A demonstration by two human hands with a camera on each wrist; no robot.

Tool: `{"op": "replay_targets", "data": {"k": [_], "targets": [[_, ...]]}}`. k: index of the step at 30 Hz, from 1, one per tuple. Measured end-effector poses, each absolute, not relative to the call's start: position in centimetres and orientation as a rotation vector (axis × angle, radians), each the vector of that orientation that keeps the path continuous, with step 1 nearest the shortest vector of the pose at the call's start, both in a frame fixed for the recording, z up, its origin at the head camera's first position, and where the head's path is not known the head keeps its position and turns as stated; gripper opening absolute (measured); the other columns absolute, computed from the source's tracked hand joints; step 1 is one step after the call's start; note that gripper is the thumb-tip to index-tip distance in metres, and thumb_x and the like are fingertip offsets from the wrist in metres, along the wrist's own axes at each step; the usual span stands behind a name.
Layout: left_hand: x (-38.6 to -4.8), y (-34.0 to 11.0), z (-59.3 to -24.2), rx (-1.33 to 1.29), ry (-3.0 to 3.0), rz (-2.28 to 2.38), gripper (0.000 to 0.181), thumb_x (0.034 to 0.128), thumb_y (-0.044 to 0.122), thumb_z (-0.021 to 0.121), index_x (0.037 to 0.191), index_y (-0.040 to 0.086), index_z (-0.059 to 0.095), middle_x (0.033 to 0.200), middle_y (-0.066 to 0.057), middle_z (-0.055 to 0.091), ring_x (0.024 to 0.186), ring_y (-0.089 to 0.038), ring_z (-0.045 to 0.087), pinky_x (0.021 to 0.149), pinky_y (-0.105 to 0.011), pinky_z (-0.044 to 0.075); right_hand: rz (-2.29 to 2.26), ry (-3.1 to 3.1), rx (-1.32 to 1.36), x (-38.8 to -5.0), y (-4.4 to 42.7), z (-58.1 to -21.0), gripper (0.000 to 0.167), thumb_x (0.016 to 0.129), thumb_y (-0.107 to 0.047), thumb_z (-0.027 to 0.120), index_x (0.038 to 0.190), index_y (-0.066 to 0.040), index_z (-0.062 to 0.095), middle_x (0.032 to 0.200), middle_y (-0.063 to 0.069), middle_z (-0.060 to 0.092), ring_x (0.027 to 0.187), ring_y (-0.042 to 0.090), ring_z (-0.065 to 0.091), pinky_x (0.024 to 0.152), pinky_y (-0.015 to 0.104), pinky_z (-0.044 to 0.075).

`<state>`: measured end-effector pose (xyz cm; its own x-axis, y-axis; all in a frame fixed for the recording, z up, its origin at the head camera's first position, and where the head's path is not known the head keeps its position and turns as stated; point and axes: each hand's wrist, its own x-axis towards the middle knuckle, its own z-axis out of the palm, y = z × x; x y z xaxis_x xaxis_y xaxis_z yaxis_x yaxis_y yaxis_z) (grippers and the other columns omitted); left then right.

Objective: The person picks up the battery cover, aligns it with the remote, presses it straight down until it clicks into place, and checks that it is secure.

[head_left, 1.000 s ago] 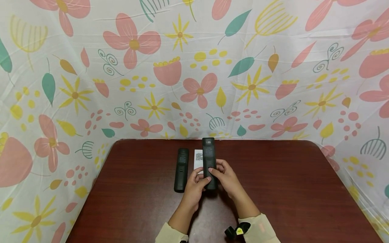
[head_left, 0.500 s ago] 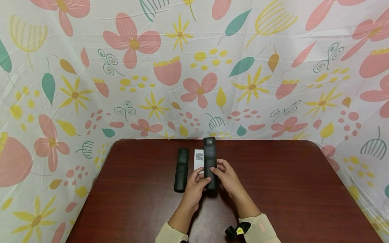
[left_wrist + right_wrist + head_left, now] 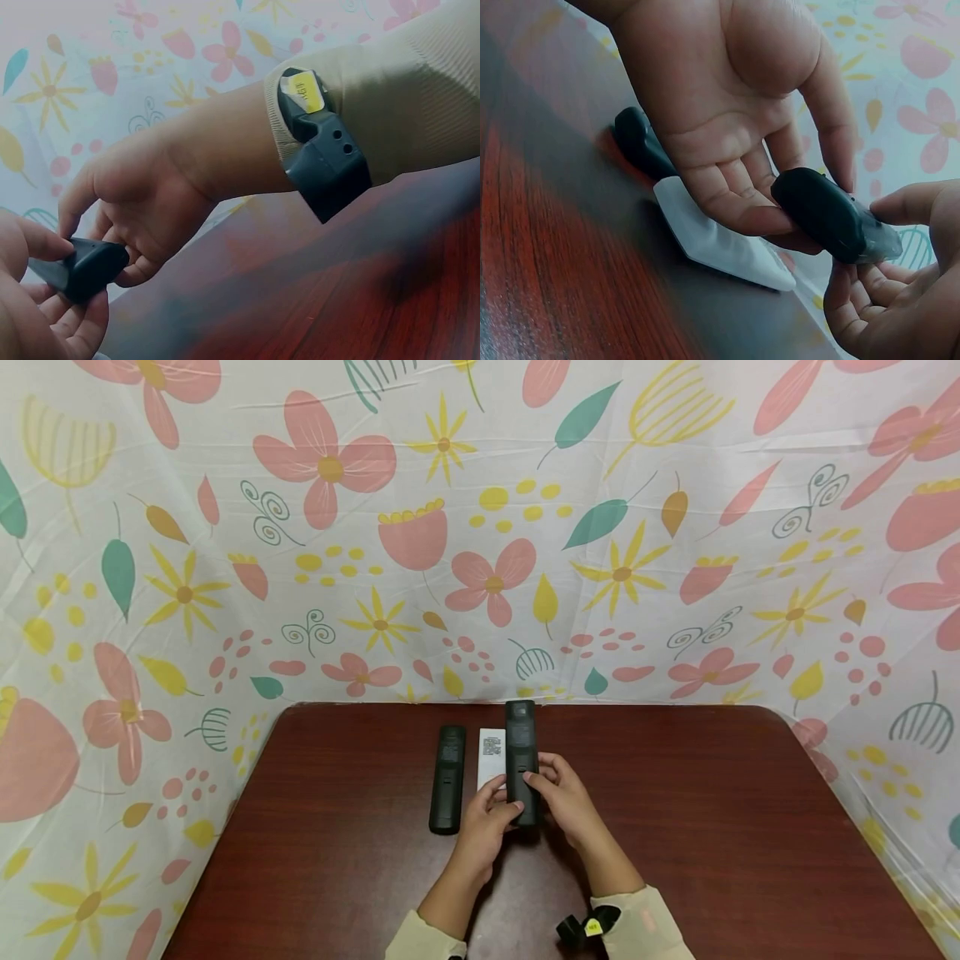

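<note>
A black remote control is held above the table by both hands, its far end pointing away from me. My left hand grips its near left side, with the thumb on top and fingers beneath. On the right edge, my right hand pinches it, thumb on the upper face. In the left wrist view the remote's end shows between both hands. The right wrist view shows the same remote held clear of the tabletop.
A second black remote lies on the dark red wooden table to the left. Between the two remotes lies a flat white item with a QR-like code, partly covered. Behind the table hangs a flower-patterned cloth.
Both hands have shifted the held remote slightly to the right, showing more of the white item. The second remote has stayed in place.
</note>
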<state>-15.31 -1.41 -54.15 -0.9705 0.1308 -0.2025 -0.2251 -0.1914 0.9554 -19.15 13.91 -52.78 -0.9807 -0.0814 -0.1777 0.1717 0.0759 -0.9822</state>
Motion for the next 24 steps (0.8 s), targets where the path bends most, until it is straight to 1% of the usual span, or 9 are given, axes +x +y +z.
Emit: {"op": "replay_targets", "data": {"k": [4, 10, 13, 19, 22, 24], "targets": [[-15.2, -1.2, -54.2, -0.094, 1.833, 2.264, 0.064, 0.0955, 0.015, 0.065, 0.153, 0.005, 0.04, 0.139, -0.02, 0.054, 0.111, -0.02, 0.063, 0.088, -0.032, 0.055, -1.999, 2.155, 0.1, -19.3, 14.3, -52.8, 0.044, 0.101, -0.02, 0.06, 0.141, -0.007, 0.048, 0.122, 0.02, 0.066, 0.095, 0.021, 0.068, 0.083, 0.033, 0.053], [-15.1, -1.0, -54.5, -0.08, 1.863, 2.26, 0.061, 0.096, 0.014, 0.064, 0.152, 0.005, 0.043, 0.147, -0.023, 0.048, 0.114, -0.021, 0.061, 0.09, -0.035, 0.056, -1.956, 2.165, 0.107, -19.5, 14.8, -52.8, 0.046, 0.102, -0.023, 0.059, 0.143, -0.008, 0.047, 0.124, 0.019, 0.064, 0.093, 0.02, 0.067, 0.083, 0.032, 0.052], [-15.1, -1.0, -54.6, -0.065, 1.862, 2.264, 0.059, 0.0966, 0.013, 0.063, 0.151, 0.005, 0.043, 0.148, -0.023, 0.049, 0.115, -0.021, 0.061, 0.092, -0.036, 0.056, -1.942, 2.17, 0.109, -19.6, 15.1, -52.9, 0.048, 0.102, -0.024, 0.059, 0.145, -0.008, 0.045, 0.128, 0.019, 0.063, 0.095, 0.019, 0.066, 0.085, 0.032, 0.051], [-15.1, -0.7, -54.7, -0.06, 1.858, 2.268, 0.055, 0.0971, 0.011, 0.061, 0.15, 0.003, 0.045, 0.143, -0.02, 0.054, 0.115, -0.021, 0.062, 0.092, -0.037, 0.056, -1.903, 2.188, 0.117, -19.9, 15.6, -53.3, 0.052, 0.103, -0.027, 0.058, 0.148, -0.006, 0.043, 0.133, 0.02, 0.062, 0.101, 0.019, 0.064, 0.087, 0.031, 0.048], [-15.0, -0.6, -54.6, -0.067, 1.868, 2.25, 0.055, 0.0975, 0.011, 0.06, 0.15, 0.002, 0.045, 0.145, -0.02, 0.054, 0.118, -0.023, 0.062, 0.095, -0.038, 0.056, -1.886, 2.195, 0.128, -20.0, 15.7, -53.5, 0.052, 0.103, -0.027, 0.058, 0.148, -0.006, 0.043, 0.133, 0.019, 0.061, 0.101, 0.018, 0.063, 0.088, 0.03, 0.048], [-14.9, -0.6, -54.6, -0.062, 1.871, 2.237, 0.056, 0.098, 0.012, 0.059, 0.151, 0.002, 0.044, 0.147, -0.021, 0.051, 0.122, -0.025, 0.061, 0.096, -0.04, 0.055, -1.887, 2.19, 0.141, -20.1, 15.9, -53.6, 0.051, 0.103, -0.027, 0.058, 0.147, -0.007, 0.044, 0.133, 0.019, 0.061, 0.101, 0.018, 0.063, 0.087, 0.031, 0.048]]}}
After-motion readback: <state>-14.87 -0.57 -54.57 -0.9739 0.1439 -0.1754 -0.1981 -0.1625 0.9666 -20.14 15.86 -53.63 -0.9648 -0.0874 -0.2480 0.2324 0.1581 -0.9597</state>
